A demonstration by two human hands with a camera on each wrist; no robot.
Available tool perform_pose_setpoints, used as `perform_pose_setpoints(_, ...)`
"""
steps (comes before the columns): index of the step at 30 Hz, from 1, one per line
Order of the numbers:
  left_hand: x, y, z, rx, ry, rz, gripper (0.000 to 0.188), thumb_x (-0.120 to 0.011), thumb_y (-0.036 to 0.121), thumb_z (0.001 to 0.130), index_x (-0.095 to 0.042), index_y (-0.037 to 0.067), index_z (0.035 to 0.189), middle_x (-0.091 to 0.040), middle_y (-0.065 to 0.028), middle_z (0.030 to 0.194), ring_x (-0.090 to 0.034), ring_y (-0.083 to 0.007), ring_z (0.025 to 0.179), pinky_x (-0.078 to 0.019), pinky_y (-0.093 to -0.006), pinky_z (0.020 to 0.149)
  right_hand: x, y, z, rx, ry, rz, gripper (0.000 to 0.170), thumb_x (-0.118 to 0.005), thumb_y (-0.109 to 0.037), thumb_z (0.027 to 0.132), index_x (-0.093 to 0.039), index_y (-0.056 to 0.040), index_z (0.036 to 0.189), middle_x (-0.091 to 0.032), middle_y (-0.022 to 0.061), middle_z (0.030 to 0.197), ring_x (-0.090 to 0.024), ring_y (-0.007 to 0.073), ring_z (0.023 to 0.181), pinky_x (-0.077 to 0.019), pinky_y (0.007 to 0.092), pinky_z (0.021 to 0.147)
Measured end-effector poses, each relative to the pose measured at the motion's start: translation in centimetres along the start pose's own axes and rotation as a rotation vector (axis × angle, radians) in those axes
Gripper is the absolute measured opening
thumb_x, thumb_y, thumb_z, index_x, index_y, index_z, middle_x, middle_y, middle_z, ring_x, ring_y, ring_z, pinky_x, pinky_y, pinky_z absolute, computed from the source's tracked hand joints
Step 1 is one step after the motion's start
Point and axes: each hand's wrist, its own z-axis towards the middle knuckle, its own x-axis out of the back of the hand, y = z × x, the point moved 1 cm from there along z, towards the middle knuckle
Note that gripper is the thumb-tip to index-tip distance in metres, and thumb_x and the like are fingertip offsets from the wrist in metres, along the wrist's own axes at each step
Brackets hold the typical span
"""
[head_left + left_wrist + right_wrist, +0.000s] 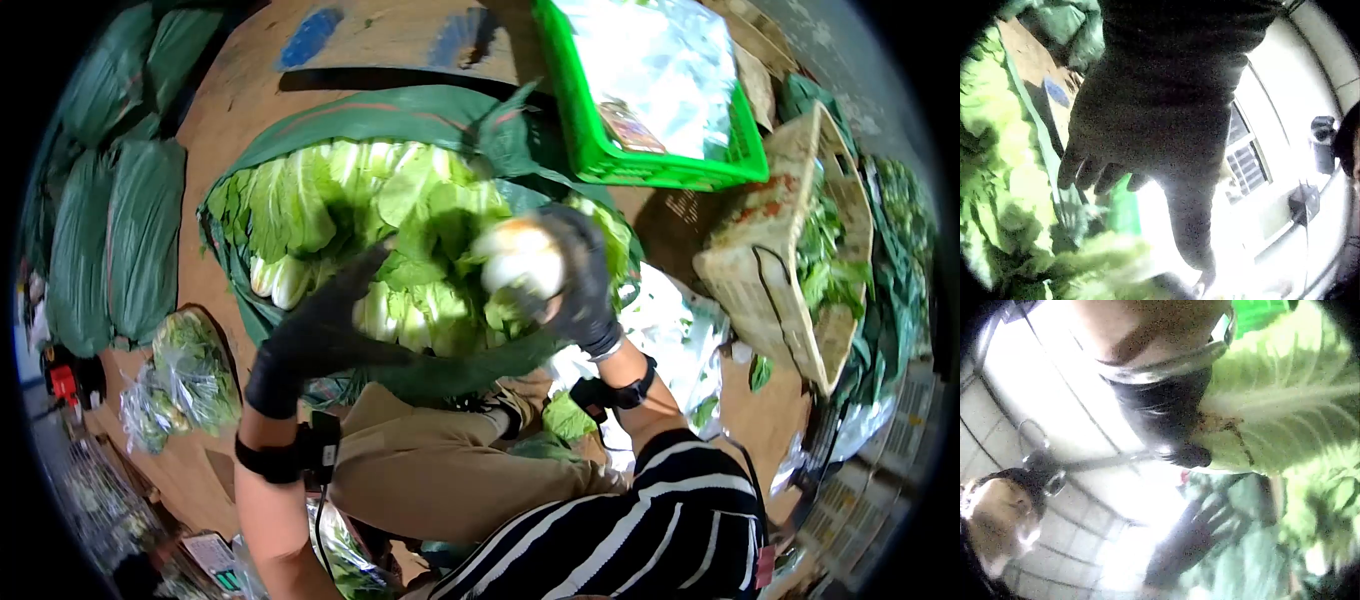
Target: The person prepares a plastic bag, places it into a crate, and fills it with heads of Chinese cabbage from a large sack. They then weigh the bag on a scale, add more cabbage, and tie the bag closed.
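Observation:
My right hand [585, 285], in a black glove, grips a head of Chinese cabbage [522, 265] above the right side of an opened green woven sack [390, 108]. Its white base faces left and looks blurred in the head view. In the right wrist view a broad leaf of the cabbage [1279, 419] shows brown marks near the glove. Over the sack's left front, my gloved left hand [325, 325] hangs with thumb and fingers apart, holding nothing. Its fingers [1107, 178] extend loosely in the left wrist view. Rows of Chinese cabbages [310, 200] fill the sack beneath both hands.
A green crate [650, 178] with clear plastic bags stands behind on the right. Beside it a tilted cream crate [740, 240] holds leafy greens. Full green sacks [145, 240] and bagged vegetables [190, 375] lie to the left. White plastic [675, 335] lies right of the sack.

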Motion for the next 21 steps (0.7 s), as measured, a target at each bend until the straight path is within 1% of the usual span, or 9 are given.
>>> perform_pose_setpoints(4,-1.1,4.8,0.0,0.287,0.161,-0.397,0.099,-0.079,0.021,0.048,-0.020,-0.002,0.125,-0.038,-0.0160,0.118,-0.042,-0.0255,0.107,-0.0363,-0.0350,0.089,1.9,-4.8,4.5,0.000,0.076,0.711,0.071,-0.067,-0.041,0.061,-0.040,-0.0013,0.113,-0.040,0.0189,0.110,-0.045,0.0316,0.099,-0.0384,0.0387,0.085)
perform_pose_setpoints(8,-4.4,1.4,-7.4,0.397,0.580,-0.623,0.071,-0.072,0.006,0.055,-0.034,0.000,0.114,-0.048,-0.0122,0.106,-0.053,-0.0212,0.088,-0.0467,-0.0318,0.073,0.6,-7.5,7.7,0.272,-0.003,0.645,0.074,-0.068,-0.041,0.062,-0.039,-0.0006,0.116,-0.042,0.0176,0.115,-0.043,0.0314,0.105,-0.0358,0.0369,0.089)
perform_pose_setpoints(11,-5.7,1.6,-11.5,0.534,1.040,-0.784,0.051,-0.057,0.012,0.069,-0.038,0.000,0.115,-0.047,-0.0113,0.107,-0.051,-0.0208,0.092,-0.0446,-0.0307,0.072,-4.5,-0.7,7.8,-0.115,-0.495,1.759,0.036,-0.042,-0.025,0.086,-0.046,-0.0019,0.113,-0.052,0.0112,0.108,-0.048,0.0199,0.103,-0.0416,0.0320,0.084)
perform_pose_setpoints(13,-8.1,0.6,-16.1,0.557,1.225,-0.598,0.050,-0.040,0.028,0.080,-0.033,0.001,0.122,-0.044,-0.0125,0.114,-0.044,-0.0238,0.102,-0.0376,-0.0358,0.084,-10.0,8.5,5.0,-0.219,-0.690,0.823,0.032,-0.039,-0.027,0.085,-0.056,-0.0034,0.099,-0.058,0.0129,0.096,-0.057,0.0219,0.086,-0.0433,0.0297,0.077)
perform_pose_setpoints(14,-9.8,1.3,-18.6,0.316,1.245,-1.324,0.048,-0.033,0.029,0.084,-0.029,0.004,0.125,-0.037,-0.0122,0.123,-0.039,-0.0257,0.108,-0.0318,-0.0379,0.091,-14.3,14.6,-1.2,-0.004,-0.851,0.123,0.029,-0.041,-0.025,0.082,-0.060,-0.0045,0.087,-0.061,0.0124,0.085,-0.058,0.0246,0.078,-0.0439,0.0306,0.070)
perform_pose_setpoints(15,-12.7,-0.1,-21.7,0.066,1.102,-1.249,0.051,-0.031,0.036,0.085,-0.024,0.008,0.128,-0.030,-0.0107,0.129,-0.033,-0.0260,0.114,-0.0269,-0.0382,0.095,-15.1,17.3,-3.5,-0.020,-0.955,-0.166,0.028,-0.046,-0.030,0.077,-0.062,-0.0074,0.081,-0.060,0.0133,0.081,-0.057,0.0275,0.077,-0.0440,0.0323,0.068)
perform_pose_setpoints(17,-17.1,1.9,-26.0,0.383,1.389,-1.275,0.052,-0.033,0.035,0.084,-0.025,0.008,0.127,-0.031,-0.0105,0.127,-0.034,-0.0257,0.113,-0.0276,-0.0381,0.094,-13.3,21.6,-5.2,-0.310,-0.923,-0.714,0.037,-0.050,-0.040,0.070,-0.061,-0.0101,0.090,-0.057,0.0121,0.099,-0.055,0.0265,0.088,-0.0416,0.0363,0.076)
perform_pose_setpoints(18,-18.9,2.9,-28.0,0.510,1.478,-1.291,0.052,-0.034,0.034,0.083,-0.026,0.008,0.127,-0.032,-0.0104,0.127,-0.035,-0.0255,0.112,-0.0279,-0.0380,0.094,-16.8,30.1,-9.5,-0.401,-0.786,-0.631,0.045,-0.049,-0.045,0.068,-0.059,-0.0104,0.095,-0.056,0.0127,0.102,-0.052,0.0282,0.093,-0.0383,0.0382,0.082)
perform_pose_setpoints(21,-23.4,5.7,-31.2,0.724,1.614,-1.345,0.053,-0.038,0.032,0.080,-0.027,0.007,0.125,-0.034,-0.0102,0.124,-0.036,-0.0249,0.110,-0.0289,-0.0377,0.093,-9.3,29.8,-7.6,-0.586,-0.496,-0.703,0.061,-0.052,-0.051,0.067,-0.049,-0.0057,0.109,-0.051,0.0157,0.107,-0.048,0.0335,0.098,-0.0384,0.0394,0.083)
